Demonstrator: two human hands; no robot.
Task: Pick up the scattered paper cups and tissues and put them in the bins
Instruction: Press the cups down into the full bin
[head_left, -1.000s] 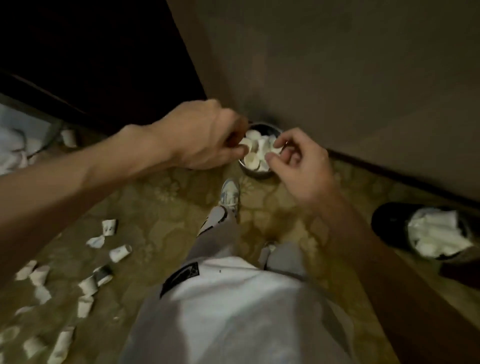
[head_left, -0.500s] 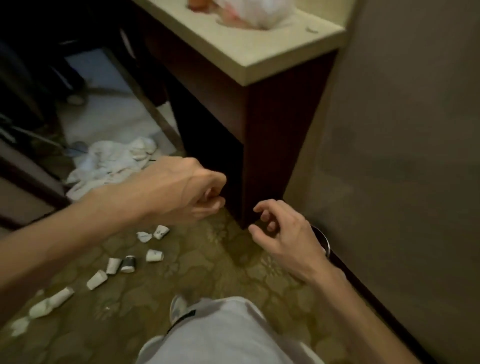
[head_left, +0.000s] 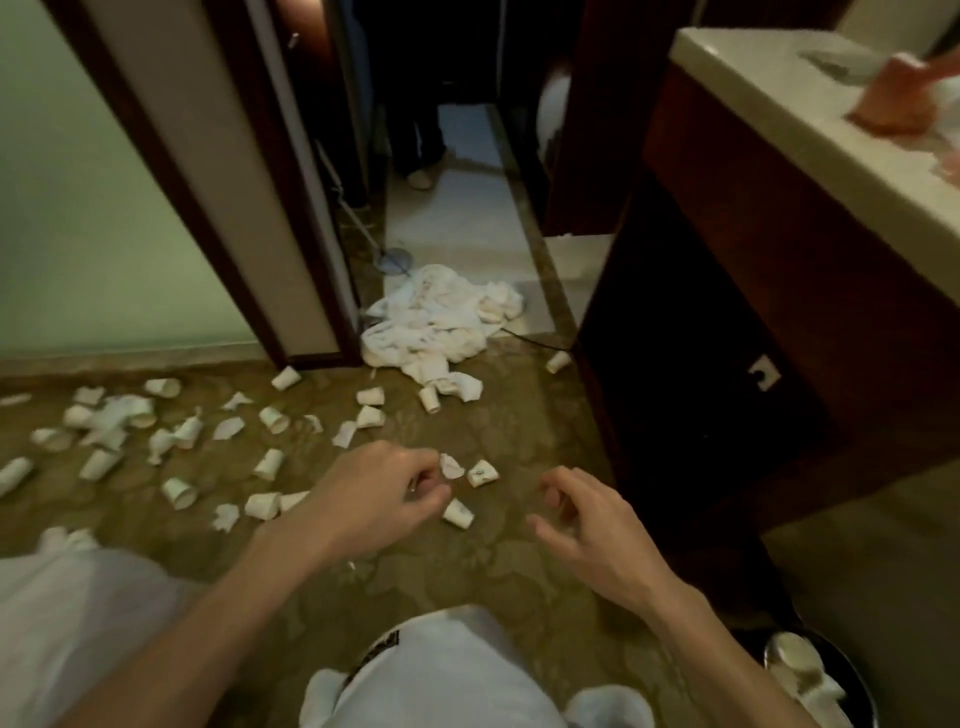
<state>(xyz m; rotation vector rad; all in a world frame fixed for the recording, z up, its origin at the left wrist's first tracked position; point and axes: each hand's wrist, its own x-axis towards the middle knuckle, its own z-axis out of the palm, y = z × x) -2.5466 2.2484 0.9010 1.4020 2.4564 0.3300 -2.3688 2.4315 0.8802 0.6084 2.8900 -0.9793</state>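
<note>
Several white paper cups and crumpled tissues lie scattered over the patterned carpet, most of them to the left (head_left: 176, 436). One cup (head_left: 458, 513) lies just right of my left hand (head_left: 384, 493), and another cup (head_left: 482, 474) with a torn piece (head_left: 451, 466) lies beyond it. My left hand hovers above the carpet with its fingers curled in, nothing visible in it. My right hand (head_left: 587, 525) hangs apart to the right, fingers loosely bent and empty. A dark round bin (head_left: 857, 675) with white cups and tissue inside stands at the bottom right.
A dark wooden cabinet (head_left: 727, 364) with a pale countertop (head_left: 810, 130) fills the right side. A heap of white cloth (head_left: 436, 322) lies in the doorway beside the door frame (head_left: 291, 260). Another person's legs (head_left: 421, 140) stand beyond it.
My view has swung left from the bin in the corner to the littered carpet. Both hands have left the bin and now hang empty over the floor.
</note>
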